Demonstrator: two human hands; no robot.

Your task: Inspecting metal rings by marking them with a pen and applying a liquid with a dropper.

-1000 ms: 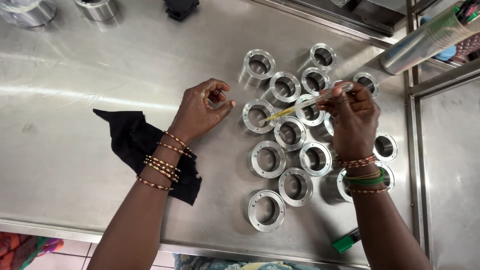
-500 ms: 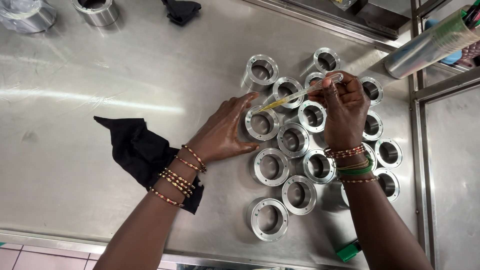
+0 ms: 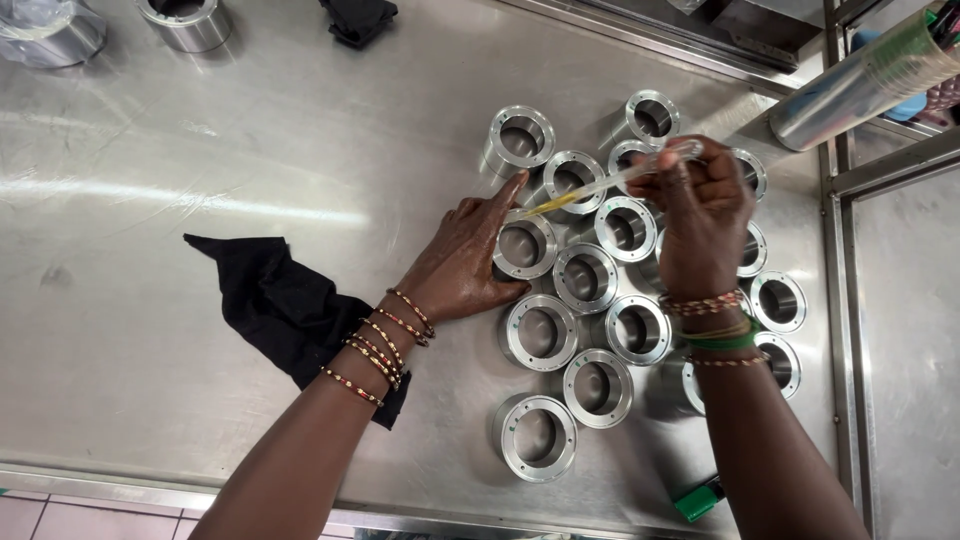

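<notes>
Steadying one metal ring, left hand; right hand holding one dropper.

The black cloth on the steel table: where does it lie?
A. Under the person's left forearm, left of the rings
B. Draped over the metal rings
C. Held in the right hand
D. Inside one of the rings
A: the black cloth lies flat on the table, partly beneath the left forearm, left of the metal rings; the right hand holds a thin dropper instead.
</notes>
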